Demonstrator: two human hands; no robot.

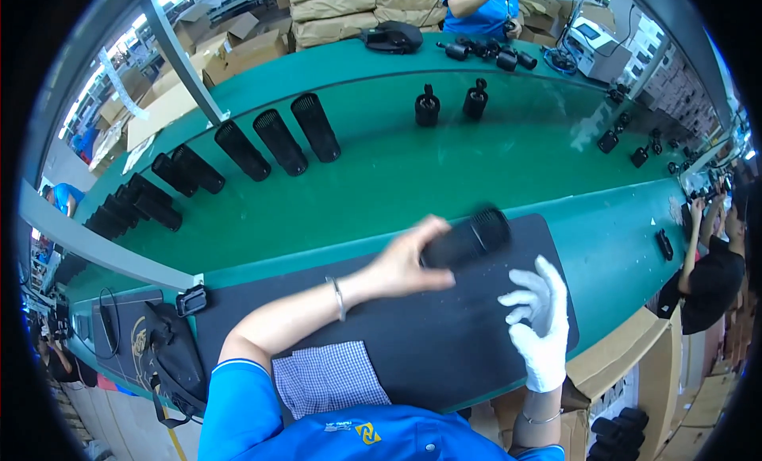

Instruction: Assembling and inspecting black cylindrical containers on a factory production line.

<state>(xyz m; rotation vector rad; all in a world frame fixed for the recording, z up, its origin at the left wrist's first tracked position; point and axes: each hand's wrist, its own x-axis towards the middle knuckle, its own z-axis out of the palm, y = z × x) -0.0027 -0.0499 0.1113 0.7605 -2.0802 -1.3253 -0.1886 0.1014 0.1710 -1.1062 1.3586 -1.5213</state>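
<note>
My bare left hand (406,261) is closed round one end of a black cylindrical housing (468,240) with a slotted far end, held tilted above a dark work mat (333,290). The cylinder is slightly blurred. To its right, my right hand (541,322) wears a white glove; its fingers are apart and curved, with nothing in them. A checked cloth (329,375) lies on the mat, close in front of my body.
Beyond the mat runs a green conveyor belt (373,175). Several similar black cylinders (315,128) stand along its left, with smaller black fittings (427,108) farther right. A metal post (111,239) rises at left. Across the belt, a person in blue (480,13) handles parts.
</note>
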